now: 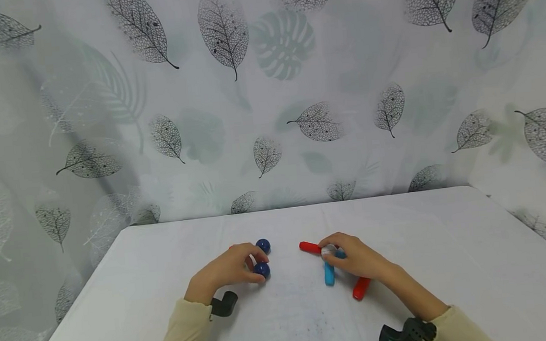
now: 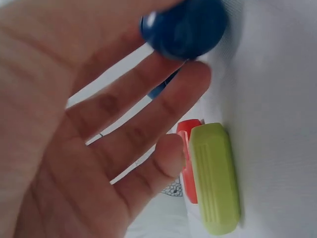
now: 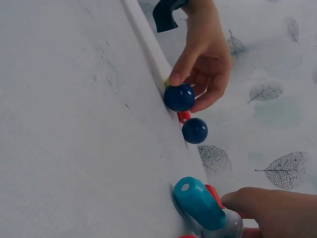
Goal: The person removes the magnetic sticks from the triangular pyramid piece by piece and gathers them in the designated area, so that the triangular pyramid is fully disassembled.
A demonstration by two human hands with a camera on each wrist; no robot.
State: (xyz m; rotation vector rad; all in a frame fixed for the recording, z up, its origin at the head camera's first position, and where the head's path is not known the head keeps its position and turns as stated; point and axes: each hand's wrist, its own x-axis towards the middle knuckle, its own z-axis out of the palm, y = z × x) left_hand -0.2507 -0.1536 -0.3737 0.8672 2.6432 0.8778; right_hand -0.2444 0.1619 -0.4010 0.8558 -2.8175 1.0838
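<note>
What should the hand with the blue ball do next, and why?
Probably lift the blue ball clear of the table. The left hand already pinches it between thumb and fingers. A second ball lies close behind, so a straight lift likely avoids bumping it. The right hand rests on the sticks.

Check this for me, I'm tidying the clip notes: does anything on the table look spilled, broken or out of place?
Nothing stands out. The left hand pinches a dark blue ball, with a second blue ball just beyond it. The right hand rests on loosely crossed red and blue sticks joined at a silvery ball. The white table shows no spill or damage.
</note>
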